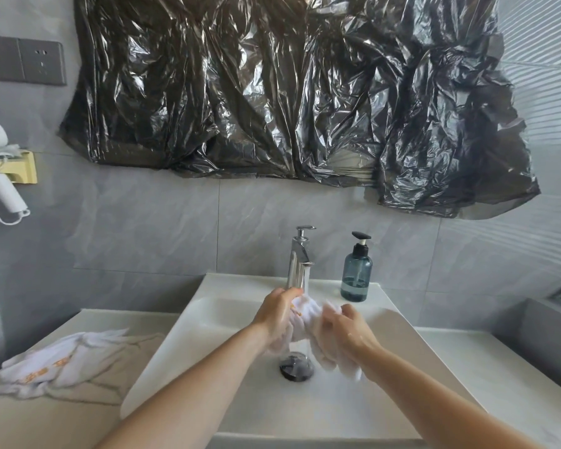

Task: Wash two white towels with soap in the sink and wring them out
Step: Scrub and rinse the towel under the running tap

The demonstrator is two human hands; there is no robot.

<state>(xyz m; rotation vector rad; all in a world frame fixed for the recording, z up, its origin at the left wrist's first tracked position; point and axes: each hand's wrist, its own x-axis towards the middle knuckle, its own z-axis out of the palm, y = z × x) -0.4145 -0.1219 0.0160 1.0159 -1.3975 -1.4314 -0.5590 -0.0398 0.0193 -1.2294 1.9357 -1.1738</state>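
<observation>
Both hands, left [277, 314] and right [345, 325], gripped one soapy towel [305, 314] above sink [208, 335] drain; second towel [65, 364] left of sink.

Two bare forearms are seen with no sleeves, watch, bracelet or rings visible on them, the left hand [277, 314] and the right hand [348, 332] being uncovered by gloves and coated with wet white soap lather over the fingers [321, 354]
</observation>
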